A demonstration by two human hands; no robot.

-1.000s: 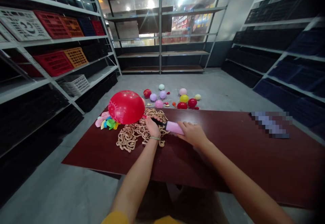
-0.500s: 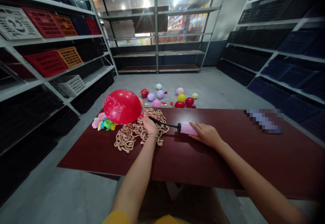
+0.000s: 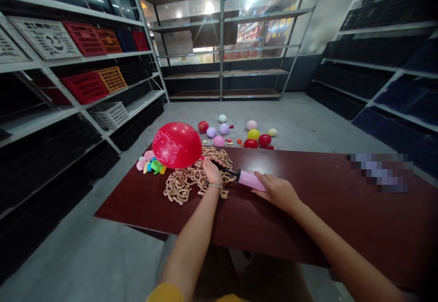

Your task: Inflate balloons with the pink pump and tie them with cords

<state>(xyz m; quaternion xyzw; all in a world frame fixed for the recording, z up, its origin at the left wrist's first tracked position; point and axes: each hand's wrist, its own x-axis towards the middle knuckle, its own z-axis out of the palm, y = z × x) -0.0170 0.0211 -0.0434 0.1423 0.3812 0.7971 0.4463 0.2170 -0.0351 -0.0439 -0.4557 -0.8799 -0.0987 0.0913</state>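
- red latex balloon (image 3: pixel 177 145): smooth, glossy
- hand pump (image 3: pixel 251 180): smooth pink plastic barrel
- tabletop (image 3: pixel 308 229): glossy dark-red laminate
- shelving upright (image 3: pixel 221 42): painted metal
- crate (image 3: pixel 84 87): moulded plastic

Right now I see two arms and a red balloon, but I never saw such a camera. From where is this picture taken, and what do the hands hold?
This picture comes from a camera worn on a person's head, looking forward and down, so the arms are that person's own. The left hand holds the neck of a red Hello Kitty balloon on the black hose of a pink hand pump; the right hand grips its barrel. On the dark red table lie a tangle of beige twisted strands and small flat balloons. More balloons lie on the floor beyond.
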